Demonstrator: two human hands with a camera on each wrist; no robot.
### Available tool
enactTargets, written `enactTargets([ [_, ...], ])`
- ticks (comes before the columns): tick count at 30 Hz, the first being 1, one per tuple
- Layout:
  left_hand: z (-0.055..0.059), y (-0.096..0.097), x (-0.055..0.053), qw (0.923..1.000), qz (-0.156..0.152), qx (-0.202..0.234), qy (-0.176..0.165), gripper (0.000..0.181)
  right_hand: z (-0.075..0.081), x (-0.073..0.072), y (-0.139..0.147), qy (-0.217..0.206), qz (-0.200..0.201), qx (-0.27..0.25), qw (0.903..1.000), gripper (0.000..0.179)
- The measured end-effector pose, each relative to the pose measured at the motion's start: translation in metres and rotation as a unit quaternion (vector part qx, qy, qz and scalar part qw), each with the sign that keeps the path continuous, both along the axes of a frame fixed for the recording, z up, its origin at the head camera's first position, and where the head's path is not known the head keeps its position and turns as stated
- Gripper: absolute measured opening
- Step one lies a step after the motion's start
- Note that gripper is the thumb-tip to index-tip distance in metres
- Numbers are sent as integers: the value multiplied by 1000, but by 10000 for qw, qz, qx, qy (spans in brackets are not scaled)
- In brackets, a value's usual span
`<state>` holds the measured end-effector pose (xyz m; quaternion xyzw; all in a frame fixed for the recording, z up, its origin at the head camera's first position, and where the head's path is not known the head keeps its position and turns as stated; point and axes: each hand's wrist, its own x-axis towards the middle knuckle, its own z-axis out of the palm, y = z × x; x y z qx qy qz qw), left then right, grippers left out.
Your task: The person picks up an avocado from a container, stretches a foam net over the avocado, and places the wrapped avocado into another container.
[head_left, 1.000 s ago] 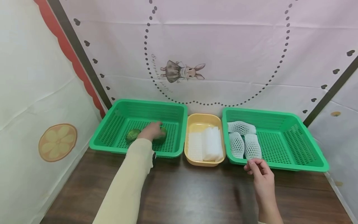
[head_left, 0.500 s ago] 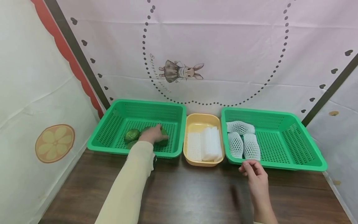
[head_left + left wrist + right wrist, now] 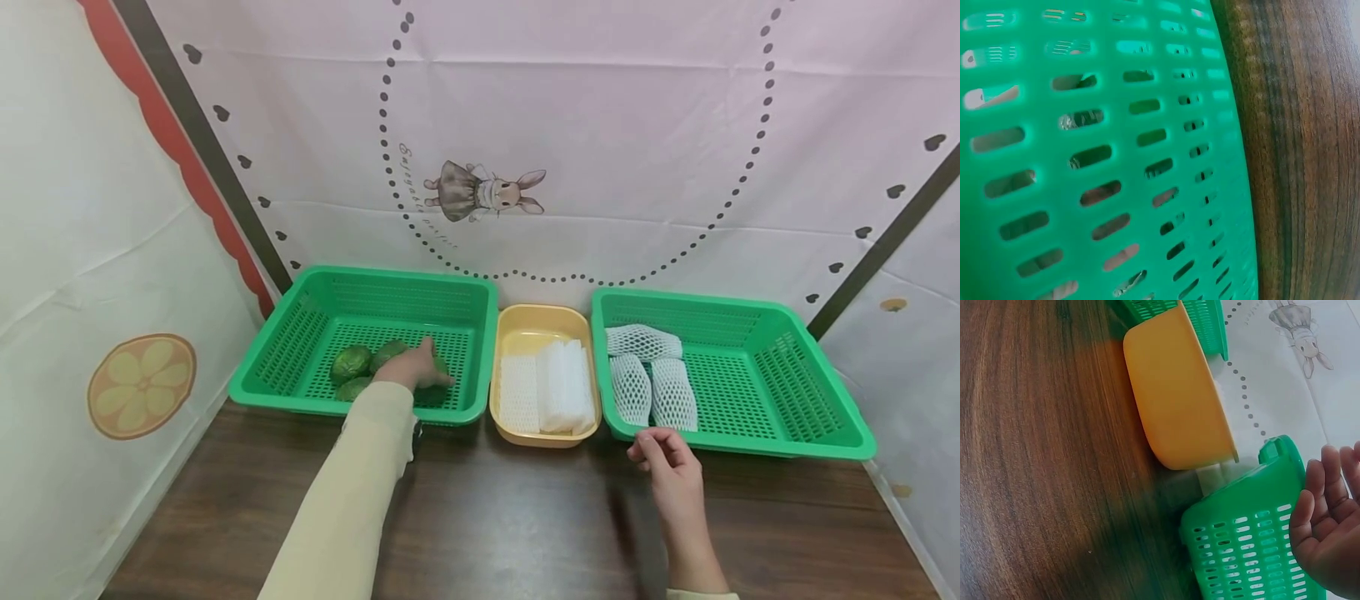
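Observation:
In the head view my left hand reaches into the left green basket, thumb and fingers around a dark green fruit that it partly hides. Beside the wrist lie several more green fruits, round and shiny. The left wrist view shows mostly the slotted basket wall, with bits of fruit and hand behind it. My right hand hovers at the front rim of the right green basket; its fingers are loosely curled and hold nothing. Three white foam-net-covered pieces lie in that basket's left side.
Between the baskets stands a yellow tray with a stack of white foam nets inside. All three containers stand on a dark wooden table, against a printed cloth wall.
My left hand, blurred in motion over the fruits a second ago, has settled around the one at the right. My right hand has drifted slightly left along the basket rim.

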<state>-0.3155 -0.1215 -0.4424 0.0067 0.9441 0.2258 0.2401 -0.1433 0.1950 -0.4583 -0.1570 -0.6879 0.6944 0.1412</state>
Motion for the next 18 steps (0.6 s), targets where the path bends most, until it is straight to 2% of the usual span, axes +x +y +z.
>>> enactTargets([
  [6, 3, -3, 2, 9997, -159, -48, 181, 68, -1, 0, -3, -27, 55, 81, 9999, 18],
  [14, 11, -10, 2, 9976, -342, -48, 602, 62, -1, 3, -3, -352, 190, 849, 9956, 22],
  [18, 17, -13, 4, 9947, -426, 192, 913, 62, -2, 4, -2, -271, 284, 1083, 9933, 21],
])
